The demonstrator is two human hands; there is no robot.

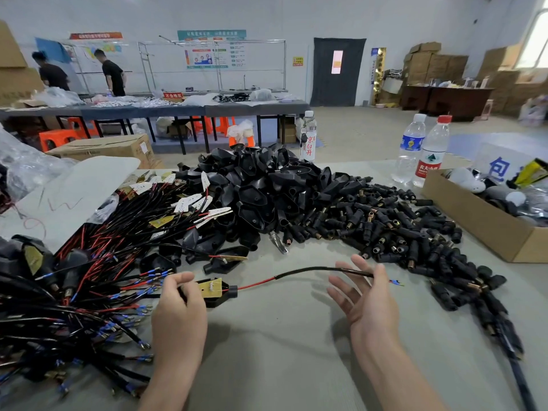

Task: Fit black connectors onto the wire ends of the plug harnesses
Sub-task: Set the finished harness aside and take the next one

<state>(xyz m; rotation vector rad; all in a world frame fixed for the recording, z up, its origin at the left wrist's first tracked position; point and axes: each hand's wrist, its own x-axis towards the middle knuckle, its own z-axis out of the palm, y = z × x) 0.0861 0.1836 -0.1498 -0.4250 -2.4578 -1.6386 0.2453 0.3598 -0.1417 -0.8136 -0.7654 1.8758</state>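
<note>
Slippage worries us: our left hand (178,304) pinches the black plug housing (212,290) with its yellow board, yet our right hand (367,304) lies open, the black-sheathed wire (302,270) merely resting across its fingers (380,275), so its blue-tipped end (396,282) could drop before reaching the heaped black barrel connectors (385,232).

Left hand (178,310) and right hand (367,304) bare, forearms bare, unsleeved
</note>
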